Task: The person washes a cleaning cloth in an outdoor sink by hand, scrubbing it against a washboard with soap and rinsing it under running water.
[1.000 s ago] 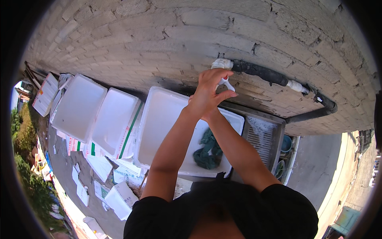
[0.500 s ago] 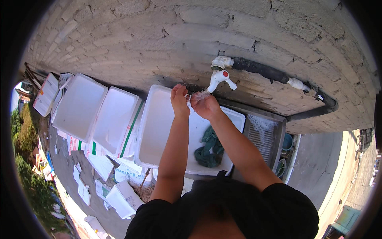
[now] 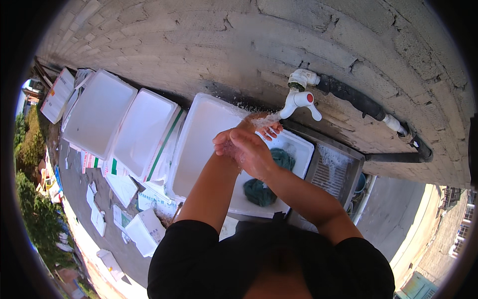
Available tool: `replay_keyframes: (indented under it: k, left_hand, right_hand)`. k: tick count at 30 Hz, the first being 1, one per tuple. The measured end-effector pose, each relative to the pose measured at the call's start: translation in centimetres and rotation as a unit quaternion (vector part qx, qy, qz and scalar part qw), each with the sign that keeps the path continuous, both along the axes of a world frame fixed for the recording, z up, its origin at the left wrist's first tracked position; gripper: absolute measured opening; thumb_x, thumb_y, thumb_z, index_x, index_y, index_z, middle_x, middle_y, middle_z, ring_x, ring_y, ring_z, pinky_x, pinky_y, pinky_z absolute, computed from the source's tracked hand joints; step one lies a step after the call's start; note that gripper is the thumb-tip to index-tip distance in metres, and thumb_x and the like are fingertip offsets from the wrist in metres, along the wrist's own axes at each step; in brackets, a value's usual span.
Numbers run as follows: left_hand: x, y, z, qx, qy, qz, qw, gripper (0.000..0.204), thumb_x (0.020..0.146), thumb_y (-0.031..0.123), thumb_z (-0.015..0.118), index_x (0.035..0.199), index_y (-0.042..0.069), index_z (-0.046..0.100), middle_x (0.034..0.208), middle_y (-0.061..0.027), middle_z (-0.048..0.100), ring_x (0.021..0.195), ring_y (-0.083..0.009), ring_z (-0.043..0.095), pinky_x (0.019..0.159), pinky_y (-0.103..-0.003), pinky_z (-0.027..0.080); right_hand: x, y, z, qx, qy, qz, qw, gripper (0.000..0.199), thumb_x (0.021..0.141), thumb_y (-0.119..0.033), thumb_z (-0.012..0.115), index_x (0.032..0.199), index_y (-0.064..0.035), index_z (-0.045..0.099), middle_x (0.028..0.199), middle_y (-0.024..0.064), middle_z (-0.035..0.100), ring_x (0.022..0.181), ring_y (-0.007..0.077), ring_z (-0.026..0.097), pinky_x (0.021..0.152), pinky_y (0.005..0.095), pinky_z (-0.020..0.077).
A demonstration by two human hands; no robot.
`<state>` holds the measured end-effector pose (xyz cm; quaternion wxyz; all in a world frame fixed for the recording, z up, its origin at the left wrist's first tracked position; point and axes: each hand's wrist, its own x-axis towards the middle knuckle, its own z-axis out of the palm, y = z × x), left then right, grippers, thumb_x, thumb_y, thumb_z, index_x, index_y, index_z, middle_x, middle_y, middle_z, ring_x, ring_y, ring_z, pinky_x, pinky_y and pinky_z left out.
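Water runs from a white tap (image 3: 297,102) with a red-dotted lever onto my left hand (image 3: 269,129). That hand sits just below the spout, its wet fingers slightly apart and holding nothing. My right hand (image 3: 246,151) is wrapped over my left forearm (image 3: 211,192) near the wrist, and water drips off it. Both hands are above a white foam box (image 3: 182,172). In the box, beneath my right forearm, a wet dark green cloth (image 3: 259,193) lies bunched up; my arm hides part of it.
Beside the box on the right is a metal sink (image 3: 348,172) with ridges and suds. More white foam boxes (image 3: 99,117) lean in a row at left. A brick wall (image 3: 199,45) with a black-wrapped pipe (image 3: 351,97) stands behind. Scattered foam pieces (image 3: 144,231) litter the ground.
My left hand has pushed further right under the stream. My right hand has moved from beside it onto my left forearm. The view has shifted slightly.
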<state>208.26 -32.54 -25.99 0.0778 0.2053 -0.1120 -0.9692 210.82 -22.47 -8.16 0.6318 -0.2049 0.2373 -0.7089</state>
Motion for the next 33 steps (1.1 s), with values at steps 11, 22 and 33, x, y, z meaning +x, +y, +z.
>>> replay_keyframes:
  k: [11, 22, 33]
  left_hand:
    - [-3.8, -1.8, -0.7, 0.005, -0.031, -0.022, 0.999, 0.032, 0.093, 0.029, 0.040, 0.107, 0.004, 0.055, 0.102, -0.0087, 0.060, 0.088, -0.0194, 0.058, 0.072, -0.031, 0.048]
    - [4.5, -3.2, 6.4, -0.327, -0.232, 0.336, 0.852, 0.034, 0.093, 0.022, 0.045, 0.120, 0.000, 0.046, 0.119, -0.0134, 0.049, 0.112, -0.0252, 0.046, 0.092, -0.036, 0.038]
    - [8.5, 0.7, 14.8, -0.900, -0.005, -0.014, 0.435, 0.073, 0.067, 0.016, 0.071, 0.132, 0.006, 0.039, 0.140, -0.0226, 0.028, 0.131, -0.0428, 0.026, 0.106, -0.058, 0.016]
  right_hand:
    - [-8.8, -4.0, -8.0, -0.141, 0.744, -0.235, 0.610, 0.015, 0.080, -0.020, 0.050, 0.077, -0.0066, 0.057, 0.080, 0.0112, 0.058, 0.077, 0.0318, 0.053, 0.077, 0.0423, 0.0409]
    - [-6.2, -15.6, -11.6, 0.176, 0.108, -0.008, 0.978, 0.029, 0.088, -0.025, 0.045, 0.078, -0.0040, 0.063, 0.075, 0.0065, 0.063, 0.068, 0.0175, 0.060, 0.062, 0.0344, 0.0483]
    - [-7.6, -21.9, -14.8, 0.118, 0.058, 0.431, 0.893, 0.031, 0.086, -0.027, 0.048, 0.093, -0.0015, 0.064, 0.110, 0.0157, 0.063, 0.086, 0.0217, 0.061, 0.077, 0.0364, 0.0488]
